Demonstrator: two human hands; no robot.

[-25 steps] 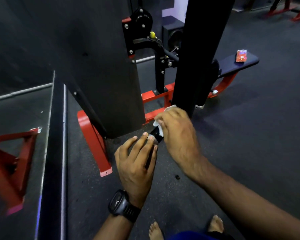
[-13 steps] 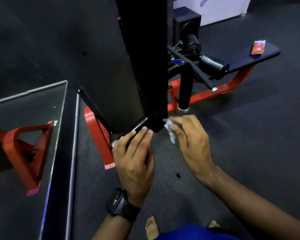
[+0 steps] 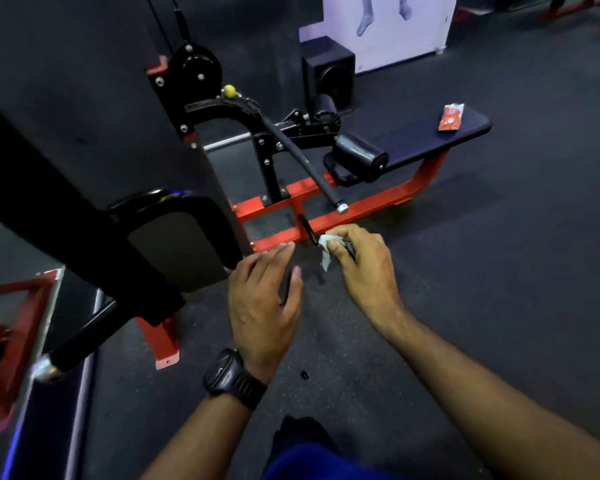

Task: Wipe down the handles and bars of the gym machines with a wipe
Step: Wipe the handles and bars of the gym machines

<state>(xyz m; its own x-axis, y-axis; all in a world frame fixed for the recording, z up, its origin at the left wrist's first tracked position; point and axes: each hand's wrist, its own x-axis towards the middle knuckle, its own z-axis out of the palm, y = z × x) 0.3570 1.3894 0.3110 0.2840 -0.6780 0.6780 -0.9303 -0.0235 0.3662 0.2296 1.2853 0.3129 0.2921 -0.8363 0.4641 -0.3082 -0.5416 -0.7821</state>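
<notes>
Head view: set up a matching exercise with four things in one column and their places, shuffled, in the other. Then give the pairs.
Things:
1. wipe
2. packet
3. watch
4. knob

Places:
A. on the wrist of the left hand
B. on the bench
C. beside the pulley
D. pinched in the right hand

Pairs: 1-D, 2-B, 3-A, 4-C.
</notes>
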